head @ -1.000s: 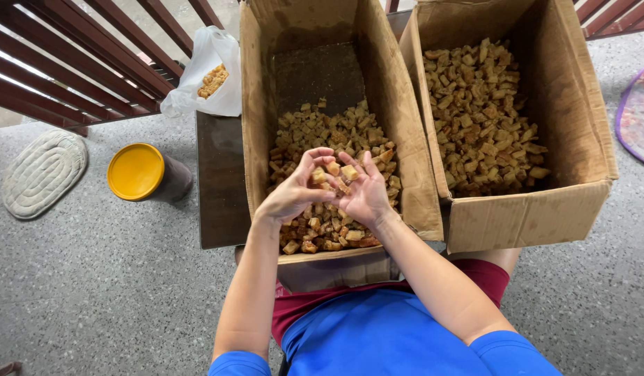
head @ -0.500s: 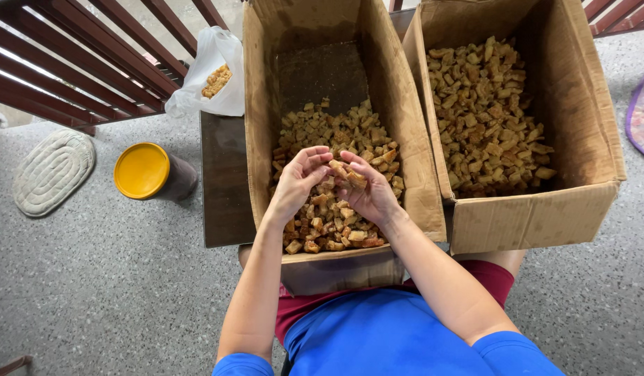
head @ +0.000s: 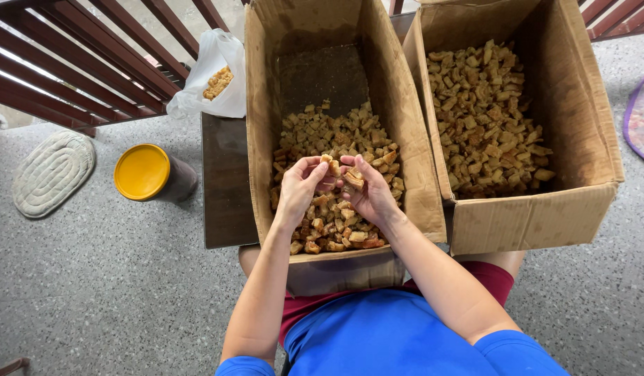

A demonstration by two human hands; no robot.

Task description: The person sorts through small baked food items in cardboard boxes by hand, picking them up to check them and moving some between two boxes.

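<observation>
A: State the grip condition.

B: Left hand (head: 299,189) and right hand (head: 367,191) each pinch a small brown chunk (head: 334,167) between the fingertips, above the heap in the left cardboard box (head: 266,104).

A: Handling properties?

B: Judged light, dry, brittle. Hold by the edges with light pressure. More chunks lie directly beneath the grip; the fuller right cardboard box (head: 586,132) stands beside the right hand.

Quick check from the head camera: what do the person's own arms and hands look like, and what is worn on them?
Both the left hand and the right hand are bare: no gloves, rings, watch or wristbands visible. The forearms are uncovered up to short bright blue sleeves of a blue shirt. No markings or tattoos can be seen.
</observation>
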